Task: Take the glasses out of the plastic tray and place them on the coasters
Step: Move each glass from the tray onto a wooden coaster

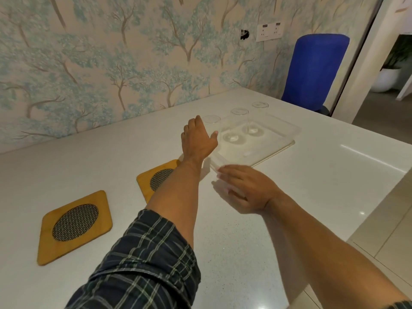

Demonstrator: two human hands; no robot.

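Note:
A clear plastic tray (270, 150) lies on the white table, right of centre. Three clear glasses stand in it in a row: a far one (260, 105), a middle one (239, 111) and a near-left one (212, 119). My left hand (197, 139) reaches across and wraps around the near-left glass, thumb on its near side. My right hand (242, 189) lies flat, fingers spread, on the tray's near corner. Two square wooden coasters with round mesh centres lie to the left: one (75, 226) is fully in view, the other (153, 178) is partly hidden under my left forearm.
The table meets a tree-patterned wall at the back, and its right edge drops to a tiled floor. A blue chair (314, 70) stands behind the far right corner. A white plant pot (386, 79) sits beyond a doorway.

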